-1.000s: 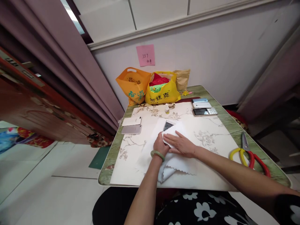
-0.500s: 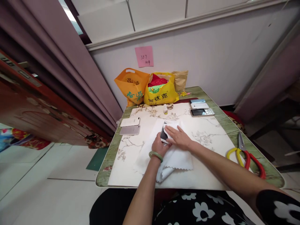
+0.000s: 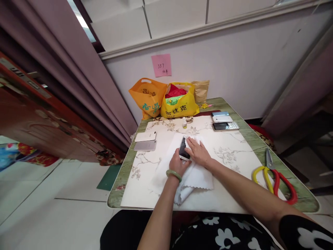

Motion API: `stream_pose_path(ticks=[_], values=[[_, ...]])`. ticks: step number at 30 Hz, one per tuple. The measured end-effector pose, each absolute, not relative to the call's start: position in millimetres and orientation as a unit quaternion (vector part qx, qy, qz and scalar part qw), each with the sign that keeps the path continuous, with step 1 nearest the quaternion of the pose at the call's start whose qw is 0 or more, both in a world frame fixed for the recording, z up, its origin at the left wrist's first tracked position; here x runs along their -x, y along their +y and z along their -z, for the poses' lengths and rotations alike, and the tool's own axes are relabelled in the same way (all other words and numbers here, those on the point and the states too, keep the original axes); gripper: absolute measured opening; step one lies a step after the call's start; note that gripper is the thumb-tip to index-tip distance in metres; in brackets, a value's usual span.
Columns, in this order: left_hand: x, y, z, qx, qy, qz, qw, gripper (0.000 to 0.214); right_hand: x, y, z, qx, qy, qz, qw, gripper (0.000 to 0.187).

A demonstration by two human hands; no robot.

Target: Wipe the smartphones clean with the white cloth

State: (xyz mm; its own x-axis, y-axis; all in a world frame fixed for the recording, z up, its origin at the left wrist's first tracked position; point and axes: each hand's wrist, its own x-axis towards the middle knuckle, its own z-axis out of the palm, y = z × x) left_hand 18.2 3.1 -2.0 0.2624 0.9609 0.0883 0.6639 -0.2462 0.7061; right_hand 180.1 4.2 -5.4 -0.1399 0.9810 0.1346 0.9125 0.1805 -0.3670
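Observation:
A white-framed smartphone (image 3: 183,147) with a dark screen lies tilted on a white cloth (image 3: 199,178) with zigzag edges, in the middle of the table. My left hand (image 3: 178,164), wearing a green bangle, closes around the phone's lower end, its thumb at the near edge. On the phone's right side, my right hand (image 3: 198,152) presses a fold of the cloth with its fingers stretched forward and close together. The part of the cloth beneath that palm is hidden.
Two phones (image 3: 145,140) lie to the left. At the back right are several more phones (image 3: 225,126). A small bottle (image 3: 184,123) stands ahead, before yellow and orange bags (image 3: 179,108). Red-and-yellow scissors (image 3: 274,178) lie near the right edge.
My right hand has shifted slightly right, off the screen toward the phone's right edge, exposing more of the dark screen. My left hand still grips the phone. The view has moved slightly.

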Motion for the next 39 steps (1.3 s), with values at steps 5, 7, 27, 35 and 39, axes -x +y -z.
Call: stream_pose_path(ticks=[5, 7, 27, 35, 39], values=[[-16, 4, 7, -0.748, 0.533, -0.28, 0.28, 0.067, -183, -3, 8, 0.446, -0.878, -0.071, 0.162, 0.073], [-15, 5, 9, -0.752, 0.524, -0.288, 0.277, 0.071, -187, -4, 8, 0.4, -0.9, -0.084, 0.153, 0.067], [-16, 2, 4, -0.751, 0.53, -0.283, 0.272, 0.059, -168, 12, 8, 0.624, -0.754, -0.062, 0.194, 0.073], [-16, 4, 6, -0.738, 0.54, -0.277, 0.294, 0.063, -186, -14, 10, 0.578, -0.783, -0.023, 0.229, 0.053], [-17, 3, 5, -0.737, 0.543, -0.278, 0.292, 0.063, -184, -13, 11, 0.579, -0.785, 0.0, 0.219, 0.069]])
